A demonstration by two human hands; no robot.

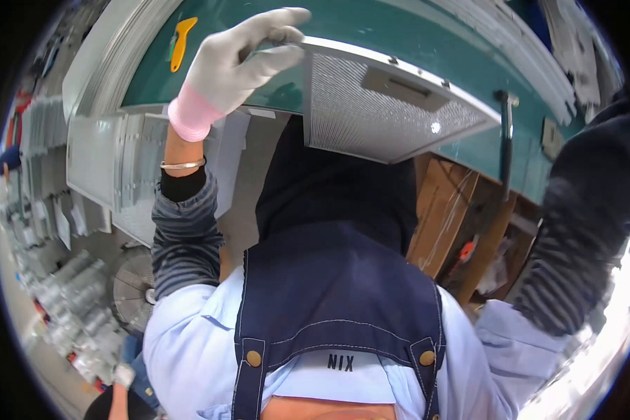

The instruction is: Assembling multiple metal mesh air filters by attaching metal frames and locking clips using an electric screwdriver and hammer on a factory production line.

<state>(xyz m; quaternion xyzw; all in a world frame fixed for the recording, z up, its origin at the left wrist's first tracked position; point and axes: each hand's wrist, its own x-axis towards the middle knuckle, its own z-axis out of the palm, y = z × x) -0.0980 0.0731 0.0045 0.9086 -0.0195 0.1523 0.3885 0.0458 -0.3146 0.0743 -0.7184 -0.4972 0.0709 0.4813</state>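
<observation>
left hand [238, 59] – gloved, fingers curled round the mesh filter panel [385, 112] corner; right hand hidden past its sleeve [581, 231] – grip unclear.

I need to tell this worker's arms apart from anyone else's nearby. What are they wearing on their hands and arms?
The left hand wears a pale grey knit glove with a pink cuff; below it a thin metal bangle, a black inner cuff and a grey-striped sleeve. The right arm has the same striped sleeve; its hand is out of view.
</observation>
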